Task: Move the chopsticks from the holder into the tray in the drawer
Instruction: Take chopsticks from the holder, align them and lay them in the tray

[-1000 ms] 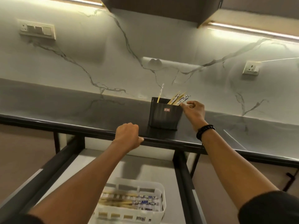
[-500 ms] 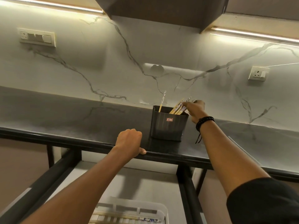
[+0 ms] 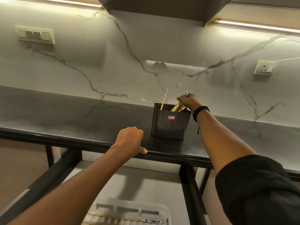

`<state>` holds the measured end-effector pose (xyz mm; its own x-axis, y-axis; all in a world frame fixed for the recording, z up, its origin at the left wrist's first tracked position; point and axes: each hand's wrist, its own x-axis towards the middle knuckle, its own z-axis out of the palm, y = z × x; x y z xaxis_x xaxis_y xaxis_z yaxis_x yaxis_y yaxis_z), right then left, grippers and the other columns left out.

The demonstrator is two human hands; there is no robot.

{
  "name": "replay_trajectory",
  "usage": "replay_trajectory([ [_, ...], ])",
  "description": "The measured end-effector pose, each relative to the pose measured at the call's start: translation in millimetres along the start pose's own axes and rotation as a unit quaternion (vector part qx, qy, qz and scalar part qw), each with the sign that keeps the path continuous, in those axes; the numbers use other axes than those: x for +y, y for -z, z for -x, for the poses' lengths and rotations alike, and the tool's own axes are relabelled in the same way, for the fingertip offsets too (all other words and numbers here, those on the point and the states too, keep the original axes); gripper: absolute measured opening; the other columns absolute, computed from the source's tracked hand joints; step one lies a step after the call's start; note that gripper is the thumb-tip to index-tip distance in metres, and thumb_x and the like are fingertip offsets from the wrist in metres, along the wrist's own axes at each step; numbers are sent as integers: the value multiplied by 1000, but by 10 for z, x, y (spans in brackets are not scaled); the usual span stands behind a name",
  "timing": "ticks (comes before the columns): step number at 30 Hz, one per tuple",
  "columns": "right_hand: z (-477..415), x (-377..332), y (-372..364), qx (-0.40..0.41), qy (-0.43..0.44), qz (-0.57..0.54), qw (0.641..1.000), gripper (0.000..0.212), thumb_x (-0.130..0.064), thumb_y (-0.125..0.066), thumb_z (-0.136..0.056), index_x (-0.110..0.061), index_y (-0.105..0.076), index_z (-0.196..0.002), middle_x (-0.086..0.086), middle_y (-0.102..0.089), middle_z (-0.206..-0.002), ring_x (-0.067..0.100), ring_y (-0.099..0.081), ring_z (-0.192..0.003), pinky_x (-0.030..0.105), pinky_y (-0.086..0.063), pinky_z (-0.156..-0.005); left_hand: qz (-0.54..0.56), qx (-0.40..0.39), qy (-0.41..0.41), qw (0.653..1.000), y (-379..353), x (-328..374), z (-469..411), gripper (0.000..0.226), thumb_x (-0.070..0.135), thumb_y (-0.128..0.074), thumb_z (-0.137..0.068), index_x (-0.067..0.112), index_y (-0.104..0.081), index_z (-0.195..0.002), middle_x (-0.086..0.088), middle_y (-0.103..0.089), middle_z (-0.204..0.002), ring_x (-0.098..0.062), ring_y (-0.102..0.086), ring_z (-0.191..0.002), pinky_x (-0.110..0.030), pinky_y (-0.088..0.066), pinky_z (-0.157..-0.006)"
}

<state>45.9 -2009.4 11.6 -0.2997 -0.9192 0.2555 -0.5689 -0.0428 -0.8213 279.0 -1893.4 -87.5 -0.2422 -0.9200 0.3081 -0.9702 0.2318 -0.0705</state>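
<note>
Wooden chopsticks (image 3: 178, 107), pinched in right grip (image 3: 189, 102)

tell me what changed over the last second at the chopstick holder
The right hand moved in over the holder and its fingers closed round a bunch of chopsticks, which it had only touched at the tips. The left hand stays fisted on the counter edge; the holder and the lone chopstick have not moved.

Switch panel (image 3: 36, 35) and apparent socket (image 3: 265, 68) sit on veined wall (image 3: 113, 62).

open-topped holder (image 3: 170, 127), cabinet (image 3: 162, 7) well above
</note>
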Motion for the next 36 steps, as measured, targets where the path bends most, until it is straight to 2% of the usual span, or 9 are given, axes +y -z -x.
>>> replay_trajectory([
  [2, -9, 11, -10, 5, -1, 0, 1000, 34, -28, -65, -88, -6, -62, -114, 15, -64, -119, 30, -60, -114, 44, -48, -103, 0, -4, -1, 1000, 2, -4, -12, 48, 59, -68, -76, 16, -48, -75, 4, -45, -60, -9, -44, -56, -26, -41, -64],
  [8, 50, -83, 48, 55, 74, 68, 993, 25, -29, -64, -86, -6, -65, -95, 12, -67, -94, 28, -62, -93, 47, -51, -95, -4, -8, -5, 1000, 0, -1, -15, 54, 59, -68, -76, 17, -38, -60, 4, -44, -56, -7, -41, -50, -26, -40, -62],
  [12, 119, -167, 94, 75, 133, 74, 985, 12, -20, -61, -86, -11, -62, -79, 4, -59, -74, 21, -56, -75, 39, -51, -78, 1, -3, -10, 1000, -4, 16, 21, 47, 57, -66, -79, 14, -47, -73, 4, -43, -58, -11, -49, -60, -25, -42, -65],
  [14, 150, -186, 96, 84, 151, 42, 984, 11, -12, -61, -88, -7, -67, -95, 7, -65, -87, 22, -61, -84, 37, -54, -82, 4, -1, -14, 1000, -7, 22, 36, 45, 56, -66, -80, 15, -48, -77, 4, -43, -59, -12, -50, -63, -26, -41, -65],
  [17, 232, -191, 65, 90, 130, -62, 985, 37, -8, -61, -92, -7, -55, -129, 13, -63, -124, 28, -64, -108, 43, -54, -96, 9, 0, -13, 1000, -19, 26, 56, 43, 55, -65, -81, 16, -49, -80, 3, -46, -64, -13, -51, -66, -26, -40, -66],
  [20, 326, -192, -23, 61, 93, -176, 978, 53, -9, -60, -95, -10, -36, -142, 10, -54, -128, 27, -64, -110, 42, -56, -93, 7, 2, -6, 1000, -29, 38, 72, 42, 54, -64, -82, 14, -56, -86, 3, -47, -67, -14, -51, -67, -26, -40, -66],
  [24, 380, -177, -152, 13, 64, -178, 982, 34, -12, -59, -97, -2, -50, -128, 19, -68, -113, 31, -71, -100, 39, -60, -83, 9, 7, -1, 1000, -36, 44, 79, 43, 53, -65, -82, 12, -60, -92, 2, -47, -69, -14, -50, -69, -27, -39, -65],
  [29, 398, -107, -195, 2, 60, -139, 988, 11, -15, -58, -98, -7, -63, -94, 19, -73, -104, 33, -71, -97, 47, -58, -89, 10, 5, 5, 1000, -46, 55, 77, 43, 52, -66, -83, 11, -61, -95, 0, -52, -76, -16, -51, -72, -27, -41, -68],
  [36, 462, -167, -57, -20, 41, -191, 981, 24, -18, -58, -98, -1, -58, -115, 19, -72, -107, 32, -73, -94, 45, -61, -82, 10, -1, 16, 1000, -48, 71, 101, 42, 51, -64, -85, 11, -61, -98, 0, -51, -75, -14, -51, -71, -26, -41, -68],
])
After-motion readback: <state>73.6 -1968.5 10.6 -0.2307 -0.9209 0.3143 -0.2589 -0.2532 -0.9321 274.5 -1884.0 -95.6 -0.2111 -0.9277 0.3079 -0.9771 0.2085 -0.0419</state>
